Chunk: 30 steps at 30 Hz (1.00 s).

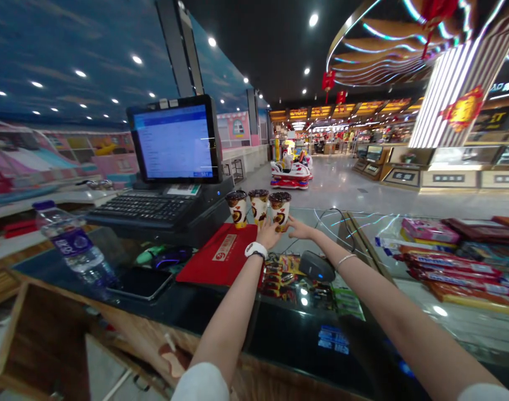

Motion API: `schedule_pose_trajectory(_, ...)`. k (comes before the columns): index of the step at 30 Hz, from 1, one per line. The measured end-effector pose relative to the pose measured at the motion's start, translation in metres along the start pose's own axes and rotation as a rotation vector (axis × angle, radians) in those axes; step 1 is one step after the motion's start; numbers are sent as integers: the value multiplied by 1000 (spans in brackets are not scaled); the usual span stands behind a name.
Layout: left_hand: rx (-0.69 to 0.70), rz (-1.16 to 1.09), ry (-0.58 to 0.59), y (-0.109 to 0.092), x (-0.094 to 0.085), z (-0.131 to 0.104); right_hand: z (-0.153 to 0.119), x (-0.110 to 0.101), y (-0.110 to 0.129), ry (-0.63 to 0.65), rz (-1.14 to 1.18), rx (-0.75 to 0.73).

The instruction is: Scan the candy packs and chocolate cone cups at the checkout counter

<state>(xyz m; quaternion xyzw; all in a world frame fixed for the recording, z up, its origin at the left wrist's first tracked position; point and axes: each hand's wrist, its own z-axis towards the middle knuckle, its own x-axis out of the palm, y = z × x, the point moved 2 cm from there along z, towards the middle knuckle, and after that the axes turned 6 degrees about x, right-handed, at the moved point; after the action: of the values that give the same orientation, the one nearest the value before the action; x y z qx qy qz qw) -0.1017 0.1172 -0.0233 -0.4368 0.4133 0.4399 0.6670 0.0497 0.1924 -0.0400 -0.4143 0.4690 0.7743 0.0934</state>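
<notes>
Glass worktop (363,223): three cups (258,207) in a row behind the red mat (221,253). Our left hand (268,234) and right hand (298,227) flank the rightmost cup (280,210), touching it; grip unclear, cup not lifted.

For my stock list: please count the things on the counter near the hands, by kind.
Ice cream cups: 3
Water bottle: 1
Barcode scanner: 1
Keyboard: 1
Monitor: 1
Red mat: 1
Total: 8
</notes>
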Motion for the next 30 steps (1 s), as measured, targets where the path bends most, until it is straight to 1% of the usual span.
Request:
schedule_pose_trajectory(3, 37, -27, 37, 1, 6, 0, 3, 4, -1, 45, 15, 5)
schedule_pose_trajectory(6, 52, -35, 29, -1, 9, 0, 1, 4, 0, 49, 28, 8)
schedule_pose_trajectory(11, 69, -24, -9, -10, 8, -1, -12, -9, 3, 12, 27, 1)
schedule_pose_trajectory(14, 133, -13, -52, -17, 7, -4, -25, -19, 8, -26, 13, -10)
schedule_pose_trajectory(16, 206, -16, -113, -23, 5, -9, -36, -25, 15, -91, -14, -50)
schedule_pose_trajectory(19, 296, 0, -216, -38, -2, -18, -56, -36, 33, -258, -67, -141)
schedule_pose_trajectory(20, 314, 14, -242, -44, -4, -21, -64, -40, 39, -317, -79, -151)
schedule_pose_trajectory(22, 333, 44, -290, -56, -11, -28, -78, -47, 50, -414, -94, -116)
schedule_pose_trajectory(24, 349, 62, -345, -67, -19, -34, -92, -54, 58, -471, -82, -97)
schedule_pose_trajectory(27, 408, 58, -423, -83, -30, -39, -115, -64, 64, -531, -11, -175)
schedule_pose_trajectory(30, 459, 27, -465, -99, -40, -43, -139, -74, 63, -604, 72, -228)
